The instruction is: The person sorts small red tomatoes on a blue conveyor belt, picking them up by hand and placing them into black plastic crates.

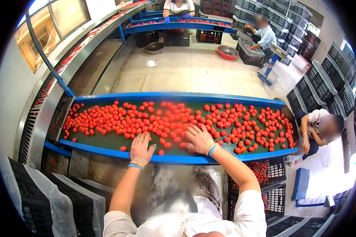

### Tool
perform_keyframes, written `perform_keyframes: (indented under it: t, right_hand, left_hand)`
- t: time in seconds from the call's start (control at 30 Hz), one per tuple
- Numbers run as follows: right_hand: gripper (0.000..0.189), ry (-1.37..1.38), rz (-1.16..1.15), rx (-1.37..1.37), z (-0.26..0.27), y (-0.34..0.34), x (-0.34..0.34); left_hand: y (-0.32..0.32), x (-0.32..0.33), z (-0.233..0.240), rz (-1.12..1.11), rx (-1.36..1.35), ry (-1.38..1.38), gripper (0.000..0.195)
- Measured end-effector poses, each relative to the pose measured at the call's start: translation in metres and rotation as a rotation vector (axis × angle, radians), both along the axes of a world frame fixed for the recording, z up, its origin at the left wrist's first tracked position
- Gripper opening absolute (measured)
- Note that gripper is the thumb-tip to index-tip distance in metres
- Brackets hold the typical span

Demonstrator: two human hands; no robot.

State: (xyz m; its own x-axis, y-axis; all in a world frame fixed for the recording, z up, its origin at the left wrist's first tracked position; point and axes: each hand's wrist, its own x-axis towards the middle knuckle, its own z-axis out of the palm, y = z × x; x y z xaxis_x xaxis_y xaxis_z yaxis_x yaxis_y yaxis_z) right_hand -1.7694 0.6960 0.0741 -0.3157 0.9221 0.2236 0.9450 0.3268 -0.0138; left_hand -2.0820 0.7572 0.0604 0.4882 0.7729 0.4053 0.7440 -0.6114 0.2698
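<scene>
Many small red tomatoes [136, 118] lie spread over the dark green conveyor belt [101, 142], which runs between blue metal side rails [178, 158]. My left hand [141, 148], in a thin pale glove with a blue band at the wrist, rests at the near edge of the belt, its fingertips by a few tomatoes. Gloved the same way, my right hand [200, 139] reaches over the belt with fingers spread, close to the tomatoes near the middle. Whether either palm covers a tomato is hidden. A blur lies over the middle tomatoes.
A roller conveyor [44, 103] carrying tomatoes runs along the left wall. Black crates [274, 197] with tomatoes stand below right; lined crates [38, 204] stand below left. One person [317, 124] is at the belt's right end; others work farther off. A red basin [227, 52] sits on the floor.
</scene>
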Motion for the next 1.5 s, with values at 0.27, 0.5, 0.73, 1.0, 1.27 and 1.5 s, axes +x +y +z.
perform_keyframes:
  t: [0.27,0.5,0.73,1.0,1.27,1.5]
  right_hand:
    - [0.023,0.157,-0.632,-0.177,0.013,0.133,0.002]
    - [0.020,0.231,-0.751,-0.083,0.001,0.146,-0.011]
    - [0.017,0.212,-0.460,0.152,0.002,0.170,-0.049]
    - [0.016,0.035,-0.689,-0.124,0.001,0.197,-0.055]
    - [0.045,0.664,-0.545,0.755,0.065,-0.024,0.003]
    - [0.054,0.447,-1.703,0.379,0.002,-0.263,0.088]
  left_hand:
    - [0.009,-0.013,0.002,0.005,-0.027,-0.030,0.057]
    - [0.015,-0.029,0.000,0.018,-0.038,-0.040,0.054]
    - [0.023,-0.046,-0.003,0.033,-0.009,-0.038,0.053]
    - [0.036,-0.058,-0.001,0.001,-0.018,-0.108,0.046]
    - [0.046,-0.095,-0.013,0.039,-0.099,-0.063,0.051]
    - [0.083,-0.029,0.007,-0.184,-0.139,0.030,0.060]
